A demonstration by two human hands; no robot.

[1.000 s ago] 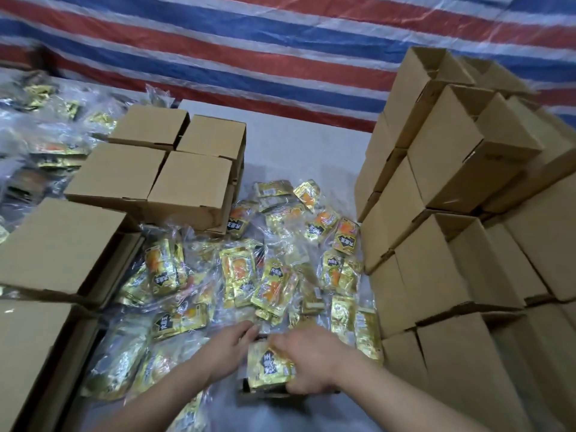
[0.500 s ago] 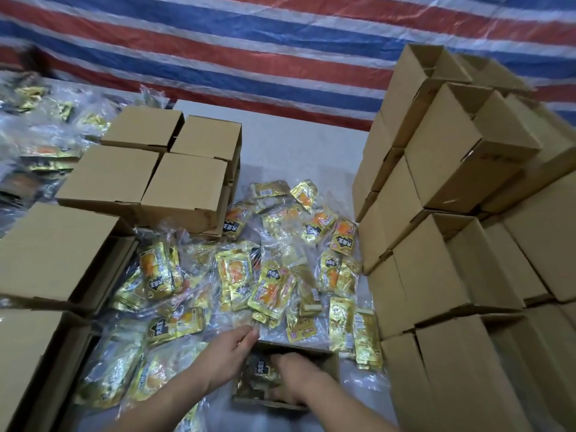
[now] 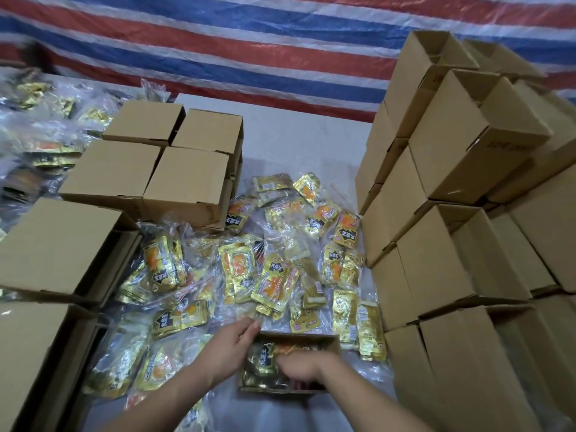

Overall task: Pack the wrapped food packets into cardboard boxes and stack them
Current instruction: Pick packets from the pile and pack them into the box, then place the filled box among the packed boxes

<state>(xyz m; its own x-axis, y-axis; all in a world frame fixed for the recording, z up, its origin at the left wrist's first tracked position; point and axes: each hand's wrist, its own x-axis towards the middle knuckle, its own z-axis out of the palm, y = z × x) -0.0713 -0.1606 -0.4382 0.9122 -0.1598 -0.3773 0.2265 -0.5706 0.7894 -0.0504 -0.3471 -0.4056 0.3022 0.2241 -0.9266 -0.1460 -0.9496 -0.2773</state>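
Head view looks down on my 2 hands at the open box point(image 3: 330, 342) just in front of me. My left hand point(image 3: 230, 347) rests at the box's left wall, fingers fairly straight with the tips reaching its far corner; I judge I have it there to keep the light cardboard from sliding while I fill it. My right hand point(image 3: 299, 366) is down inside the box on the gold packets point(image 3: 263, 358) already in it, fingers bent downward, seemingly tucking them flat so more will fit; whether it actually grips a packet I cannot tell, since the fingertips are hidden.

The loose packets point(image 3: 274, 282) lie spread just beyond the box, within easy reach, which is why the box sits where it does. Closed boxes point(image 3: 187, 179) stand to my left, near enough to add to without getting up. Empty boxes point(image 3: 442, 260) are piled on their sides at my right, open ends showing, so the next one is quick to grab. This box looks only partly filled to me.
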